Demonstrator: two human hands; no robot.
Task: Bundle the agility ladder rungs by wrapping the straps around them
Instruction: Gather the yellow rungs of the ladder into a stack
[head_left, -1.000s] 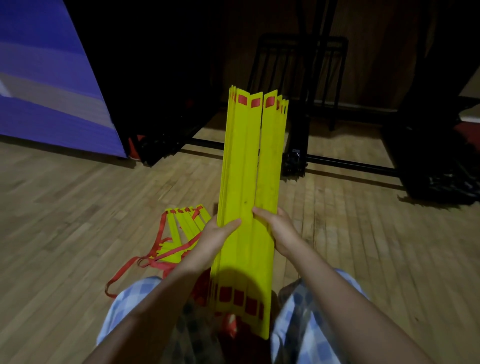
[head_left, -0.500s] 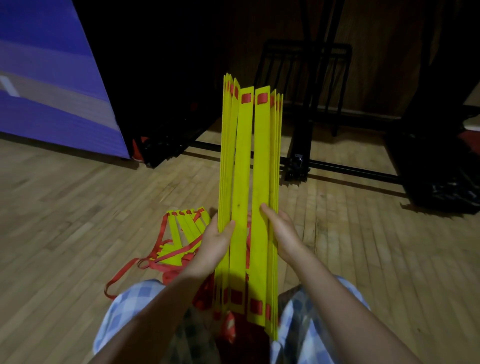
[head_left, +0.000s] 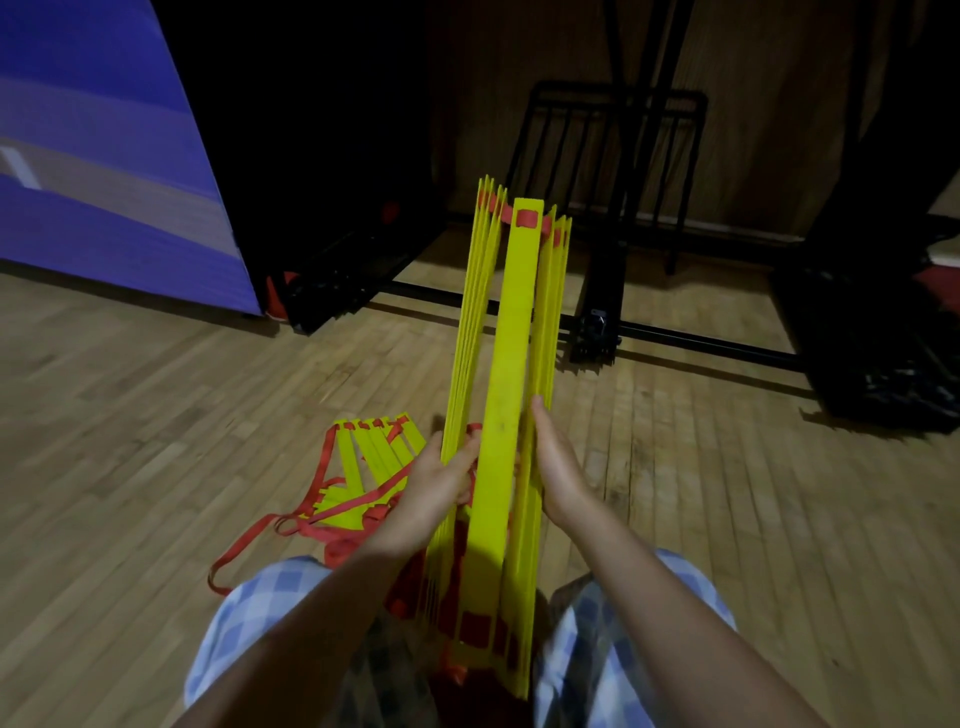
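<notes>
A stack of yellow agility ladder rungs (head_left: 506, 395) stands on end between my knees, leaning away from me, with red strap tabs (head_left: 527, 217) at its top and bottom. My left hand (head_left: 436, 483) grips the left group of rungs at mid height. My right hand (head_left: 558, 467) presses flat against the stack's right side, fingers straight. One rung faces me broadside; the others show edge-on on either side of it. More yellow rungs (head_left: 371, 457) lie on the floor to the left, with a loose red strap (head_left: 244, 545) trailing from them.
I sit on a wooden floor (head_left: 130, 441) in checked trousers (head_left: 260, 613). A blue mat (head_left: 104, 182) leans at the far left. A black metal rack (head_left: 613, 156) and its base bar (head_left: 701, 343) stand behind the stack. Dark gear (head_left: 883, 374) lies at the right.
The rungs have been squeezed closer together and the stack has turned, so one rung faces me. My right hand moved from the front to the right side.
</notes>
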